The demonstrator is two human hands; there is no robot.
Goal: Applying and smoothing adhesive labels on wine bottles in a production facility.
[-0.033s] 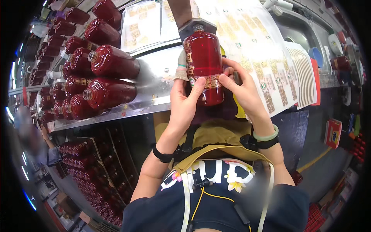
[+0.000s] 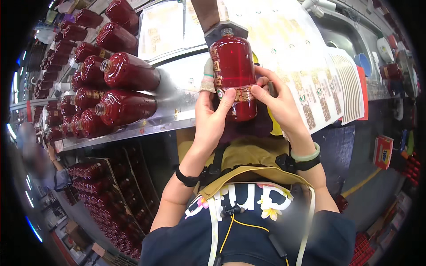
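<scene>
A red glass bottle (image 2: 233, 55) with a clear neck lies on the bench in front of me, neck pointing away. Gold lettering runs down its left side. A gold patterned decal strip (image 2: 243, 94) with a small green round mark wraps across its lower part. My left hand (image 2: 213, 114) grips the bottle from the left, thumb pressed by the strip's left end; a fingertip wears a pale cloth cover (image 2: 208, 83). My right hand (image 2: 278, 101) holds the other side, its thumb on the strip's right end. A dark narrow piece shows by the right fingers; I cannot make it out.
Several red bottles (image 2: 126, 107) lie on the metal bench to the left. Sheets of gold decals (image 2: 310, 84) spread at the right, near a sink (image 2: 339, 35) and a blue cup (image 2: 363, 65). A metal bracket (image 2: 226, 27) stands at the bottle's neck. Racked bottles (image 2: 100, 195) are lower left.
</scene>
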